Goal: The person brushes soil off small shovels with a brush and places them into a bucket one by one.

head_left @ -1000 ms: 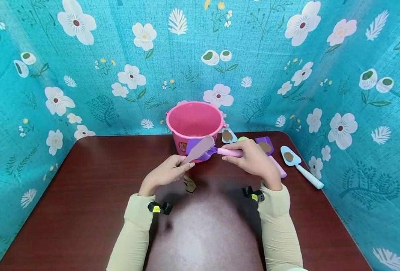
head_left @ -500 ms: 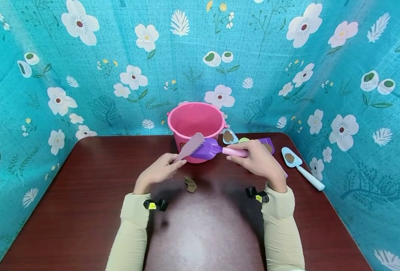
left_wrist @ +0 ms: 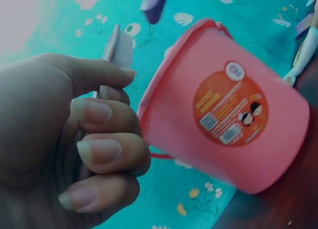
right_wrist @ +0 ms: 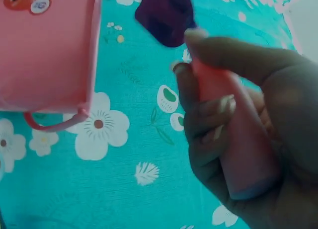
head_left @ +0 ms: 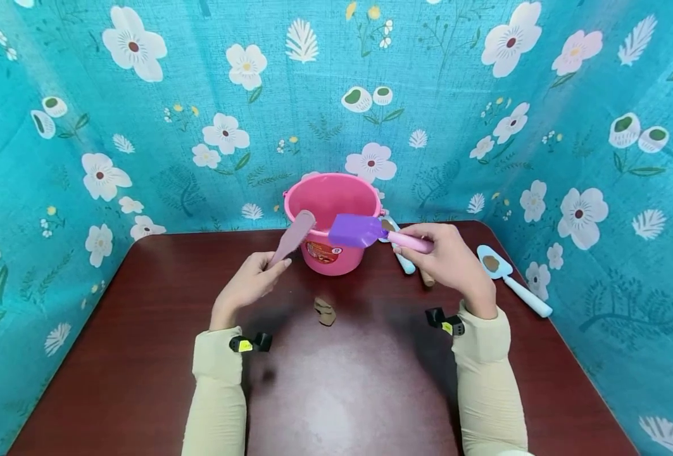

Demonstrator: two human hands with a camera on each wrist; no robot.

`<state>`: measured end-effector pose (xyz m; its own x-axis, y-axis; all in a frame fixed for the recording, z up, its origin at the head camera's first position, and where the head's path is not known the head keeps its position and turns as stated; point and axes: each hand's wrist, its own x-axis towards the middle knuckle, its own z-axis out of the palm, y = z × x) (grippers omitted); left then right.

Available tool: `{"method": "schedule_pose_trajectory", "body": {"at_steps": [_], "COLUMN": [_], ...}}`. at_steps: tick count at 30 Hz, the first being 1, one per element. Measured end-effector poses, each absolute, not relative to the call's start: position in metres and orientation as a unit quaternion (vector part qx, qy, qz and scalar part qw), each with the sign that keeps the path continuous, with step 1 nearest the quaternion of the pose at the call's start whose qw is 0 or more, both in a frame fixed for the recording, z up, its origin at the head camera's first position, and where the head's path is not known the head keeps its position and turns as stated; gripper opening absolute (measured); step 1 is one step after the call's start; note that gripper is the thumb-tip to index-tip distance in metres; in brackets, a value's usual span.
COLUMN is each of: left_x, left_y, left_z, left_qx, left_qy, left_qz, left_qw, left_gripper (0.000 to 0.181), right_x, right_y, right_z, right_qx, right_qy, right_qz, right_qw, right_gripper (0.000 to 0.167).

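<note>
My left hand [head_left: 249,282] grips a mauve brush [head_left: 295,234] by its handle, head raised. Pale bristles on the brush [left_wrist: 122,51] show in the left wrist view, beyond the curled fingers. In my right hand [head_left: 456,263] is a toy shovel with a purple blade [head_left: 354,230] and a pink handle [right_wrist: 238,134], fingers wrapped round the handle. Behind both tools stands a pink bucket [head_left: 336,263] with an orange label. The shovel blade overlaps the bucket's front rim in the head view; touching or apart, I cannot tell.
A cracked brown patch [head_left: 325,311] lies on the dark red table [head_left: 142,329] before the bucket. A light blue trowel [head_left: 521,292] with a brown spot lies at the right edge. Another blue-handled tool [head_left: 404,262] and a brown handle [head_left: 427,278] are partly hidden. Floral cloth [head_left: 188,76] surrounds the table.
The brush has moved left, away from the shovel, which it overlapped before. The shovel has shifted right and upward, its blade now higher against the bucket. Both hands keep their hold.
</note>
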<state>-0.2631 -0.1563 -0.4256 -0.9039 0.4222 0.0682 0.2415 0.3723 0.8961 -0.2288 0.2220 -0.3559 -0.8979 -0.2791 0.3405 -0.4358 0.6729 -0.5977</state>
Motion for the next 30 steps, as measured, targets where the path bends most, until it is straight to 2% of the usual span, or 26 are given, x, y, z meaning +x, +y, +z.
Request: {"method": "schedule_pose_trajectory", "body": {"at_steps": [6, 13, 18, 22, 30], "left_x": [-0.264, -0.265, -0.266, -0.266, -0.267], "left_y": [-0.170, -0.179, -0.179, -0.175, -0.165], "left_z": [-0.428, -0.427, -0.428, -0.430, -0.429], "left_qx": [0.169, 0.163, 0.160, 0.161, 0.174], "left_qy": [0.829, 0.825, 0.827, 0.827, 0.822], "left_qz": [0.528, 0.538, 0.535, 0.535, 0.538], "left_qw": [0.066, 0.061, 0.063, 0.066, 0.068], "left_gripper": [0.030, 0.030, 0.030, 0.030, 0.029], "right_x": [-0.262, -0.324, -0.370, -0.392, -0.408], "right_y": [0.209, 0.177, 0.151, 0.136, 0.120], "right_z": [-0.333, -0.316, -0.330, -0.348, -0.361], "right_qx": [0.208, 0.249, 0.270, 0.271, 0.252], "right_qy": [-0.921, -0.936, -0.944, -0.944, -0.945], "right_qz": [0.313, 0.248, 0.171, 0.110, 0.060], "right_qw": [0.106, 0.012, -0.086, -0.150, -0.198], "right_gripper": [0.036, 0.032, 0.028, 0.025, 0.029]}}
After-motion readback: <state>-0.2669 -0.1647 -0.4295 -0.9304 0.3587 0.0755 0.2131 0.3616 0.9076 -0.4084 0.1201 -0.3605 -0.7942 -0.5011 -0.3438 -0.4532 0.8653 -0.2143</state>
